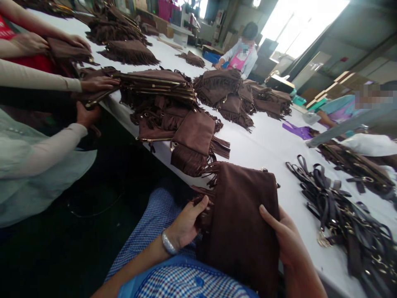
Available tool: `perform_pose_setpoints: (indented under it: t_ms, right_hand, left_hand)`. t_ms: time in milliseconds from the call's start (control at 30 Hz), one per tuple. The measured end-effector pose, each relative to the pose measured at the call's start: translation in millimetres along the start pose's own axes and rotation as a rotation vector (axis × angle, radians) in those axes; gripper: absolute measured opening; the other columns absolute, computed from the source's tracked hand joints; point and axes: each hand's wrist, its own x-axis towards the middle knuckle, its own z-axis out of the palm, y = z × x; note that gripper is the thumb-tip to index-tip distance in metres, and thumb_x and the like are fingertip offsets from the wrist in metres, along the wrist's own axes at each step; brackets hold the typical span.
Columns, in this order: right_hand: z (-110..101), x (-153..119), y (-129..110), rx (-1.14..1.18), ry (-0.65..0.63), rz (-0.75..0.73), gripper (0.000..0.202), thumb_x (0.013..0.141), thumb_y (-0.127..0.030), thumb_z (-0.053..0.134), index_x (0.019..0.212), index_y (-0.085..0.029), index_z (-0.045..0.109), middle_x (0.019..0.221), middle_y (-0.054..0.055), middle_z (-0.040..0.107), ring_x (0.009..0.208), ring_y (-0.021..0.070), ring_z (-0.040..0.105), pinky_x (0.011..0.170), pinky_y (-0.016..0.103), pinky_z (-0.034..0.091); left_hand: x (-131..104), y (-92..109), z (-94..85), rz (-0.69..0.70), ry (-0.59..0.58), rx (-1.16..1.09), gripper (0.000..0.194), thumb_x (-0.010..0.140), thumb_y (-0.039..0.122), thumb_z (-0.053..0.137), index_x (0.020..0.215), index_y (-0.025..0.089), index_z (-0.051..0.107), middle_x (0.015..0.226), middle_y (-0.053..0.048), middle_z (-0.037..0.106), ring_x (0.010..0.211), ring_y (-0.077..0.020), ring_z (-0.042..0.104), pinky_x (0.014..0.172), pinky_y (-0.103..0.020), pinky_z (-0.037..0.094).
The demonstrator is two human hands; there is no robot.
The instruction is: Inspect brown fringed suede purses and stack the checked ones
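Note:
A dark brown fringed bag (245,219) lies across my lap at the table's edge, its fringe pointing left. My left hand (187,221), with a silver bracelet at the wrist, pinches the fringe between thumb and fingers. On the bag's right side, my right hand (283,231) grips the edge, thumb on top and fingers hidden beneath. Just beyond is another brown fringed bag (195,134), resting against a stack of zipped brown bags (158,85).
Black straps with metal rings (335,207) lie on the white table (263,145) at right. More brown bags (223,89) sit farther back. Co-workers' arms (46,74) handle bags at left. A person in a pink apron (238,58) is across the table, another at right.

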Motion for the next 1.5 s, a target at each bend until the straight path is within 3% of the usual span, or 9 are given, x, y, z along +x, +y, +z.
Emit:
perform_pose_setpoints:
  t_ms: [133, 300, 433, 600, 900, 1067, 1233, 1400, 1500]
  right_hand:
    - [-1.2, -1.2, -1.0, -0.019, -0.002, -0.022, 0.076, 0.068, -0.042, 0.081, 0.137, -0.027, 0.051, 0.112, 0.008, 0.073, 0.097, 0.0351, 0.07, 0.082, 0.048, 0.059]
    - [6.2, -1.6, -4.0, -0.023, -0.037, -0.022, 0.063, 0.067, -0.042, 0.082, 0.124, -0.024, 0.061, 0.11, 0.009, 0.073, 0.096, 0.0343, 0.07, 0.086, 0.048, 0.058]
    - [18.6, 0.9, -2.7, -0.052, -0.077, -0.055, 0.057, 0.069, -0.042, 0.08, 0.12, -0.024, 0.062, 0.111, 0.008, 0.073, 0.1, 0.034, 0.069, 0.087, 0.047, 0.057]
    - [16.0, 5.3, -5.9, -0.031, -0.044, -0.071, 0.06, 0.07, -0.043, 0.079, 0.124, -0.025, 0.06, 0.11, 0.008, 0.074, 0.095, 0.033, 0.07, 0.085, 0.047, 0.058]
    - [-37.9, 96.0, -36.1, -0.315, -0.039, -0.332, 0.055, 0.078, -0.047, 0.071, 0.127, -0.027, 0.058, 0.118, 0.004, 0.07, 0.105, 0.0284, 0.066, 0.093, 0.044, 0.052]
    - [-40.1, 151.2, -16.3, -0.872, 0.227, -0.635, 0.037, 0.088, -0.045, 0.056, 0.118, -0.027, 0.067, 0.112, 0.006, 0.072, 0.105, 0.0298, 0.065, 0.094, 0.043, 0.048]
    - [-35.1, 155.5, -3.5, -0.976, 0.239, -0.682, 0.038, 0.092, -0.051, 0.048, 0.114, -0.027, 0.067, 0.102, 0.006, 0.075, 0.092, 0.0276, 0.068, 0.082, 0.036, 0.049]
    - [-35.9, 151.9, -1.7, -0.943, 0.197, -0.709, 0.037, 0.093, -0.051, 0.046, 0.114, -0.027, 0.066, 0.102, 0.006, 0.074, 0.093, 0.0267, 0.068, 0.08, 0.035, 0.049]
    - [-33.5, 148.8, 0.1, -0.909, 0.183, -0.75, 0.035, 0.094, -0.048, 0.046, 0.114, -0.027, 0.065, 0.104, 0.005, 0.074, 0.094, 0.0248, 0.067, 0.082, 0.033, 0.048]
  left_hand:
    - [-9.4, 20.4, -21.4, -0.131, -0.093, -0.3, 0.028, 0.081, 0.034, 0.073, 0.075, 0.013, 0.055, 0.046, 0.013, 0.031, 0.034, 0.0008, 0.028, 0.034, -0.01, 0.019]
    - [-21.0, 44.0, -54.1, -0.067, -0.018, -0.251, 0.027, 0.083, 0.026, 0.07, 0.069, 0.013, 0.051, 0.043, 0.014, 0.014, 0.031, -0.0005, 0.024, 0.033, -0.01, 0.019]
    - [-21.5, 51.1, -62.8, 0.019, 0.08, -0.198, 0.025, 0.084, 0.028, 0.069, 0.072, 0.013, 0.052, 0.045, 0.013, 0.019, 0.032, -0.0008, 0.025, 0.032, -0.01, 0.022]
    - [-21.9, 55.0, -41.7, 0.113, 0.054, -0.145, 0.015, 0.087, 0.024, 0.066, 0.087, 0.011, 0.059, 0.059, 0.008, 0.038, 0.045, -0.0004, 0.038, 0.037, -0.01, 0.03]
    - [22.9, 14.7, 6.0, 0.02, -0.022, 0.123, 0.033, 0.076, 0.015, 0.076, 0.106, 0.015, 0.062, 0.093, -0.001, 0.054, 0.068, -0.0022, 0.053, 0.045, -0.007, 0.037]
    - [22.7, -16.1, -22.8, -0.095, 0.108, 0.013, 0.027, 0.079, 0.024, 0.074, 0.102, 0.013, 0.064, 0.062, 0.008, 0.041, 0.042, 0.0014, 0.036, 0.039, -0.009, 0.034]
    - [-24.0, -19.4, -60.8, -0.056, 0.275, -0.003, 0.008, 0.087, 0.022, 0.064, 0.089, 0.016, 0.07, 0.042, 0.014, 0.024, 0.03, 0.0016, 0.021, 0.087, -0.027, 0.056]
    - [-38.5, -21.8, -59.9, -0.076, 0.303, 0.191, 0.023, 0.076, 0.032, 0.077, 0.091, 0.015, 0.071, 0.048, 0.011, 0.041, 0.035, 0.0007, 0.029, 0.064, -0.02, 0.054]
    - [-35.6, -25.7, -53.8, -0.024, 0.356, 0.204, 0.029, 0.072, 0.039, 0.08, 0.089, 0.017, 0.072, 0.05, 0.01, 0.045, 0.037, 0.0003, 0.032, 0.067, -0.021, 0.055]
